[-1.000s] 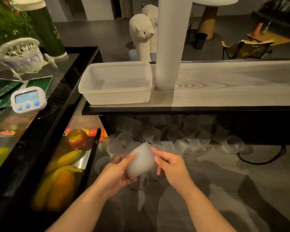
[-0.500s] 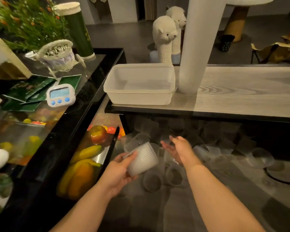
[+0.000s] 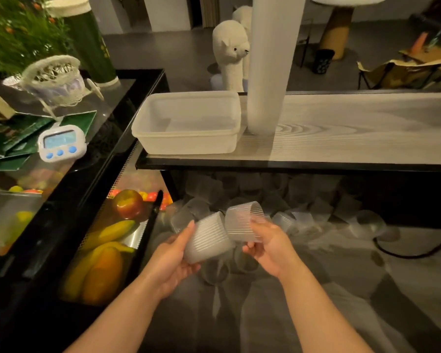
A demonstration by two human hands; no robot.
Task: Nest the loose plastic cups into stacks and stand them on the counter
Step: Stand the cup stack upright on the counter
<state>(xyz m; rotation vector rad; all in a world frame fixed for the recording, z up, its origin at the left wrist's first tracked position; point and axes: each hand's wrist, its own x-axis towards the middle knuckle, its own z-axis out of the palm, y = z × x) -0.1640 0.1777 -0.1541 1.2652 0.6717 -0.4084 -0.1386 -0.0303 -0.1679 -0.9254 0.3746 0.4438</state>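
My left hand (image 3: 175, 261) grips a ribbed translucent plastic cup (image 3: 206, 240), tilted on its side over the lower worktop. My right hand (image 3: 270, 244) holds a second ribbed cup (image 3: 242, 221) right beside it, the two cups touching. Several loose clear cups (image 3: 285, 200) lie scattered on the grey lower surface under the counter's overhang. A tall white stack of nested cups (image 3: 270, 64) stands upright on the wooden counter (image 3: 367, 133), just right of the tub.
A white plastic tub (image 3: 189, 126) sits at the counter's left end. Left of my hands is a black display case with fruit (image 3: 107, 250) and black tongs (image 3: 154, 212). A timer (image 3: 61, 142) lies on its glass top. A black cable (image 3: 413, 250) runs at right.
My right hand, empty half a second ago, has picked up a second cup and brought it against the cup in my left hand. The view has shifted slightly.
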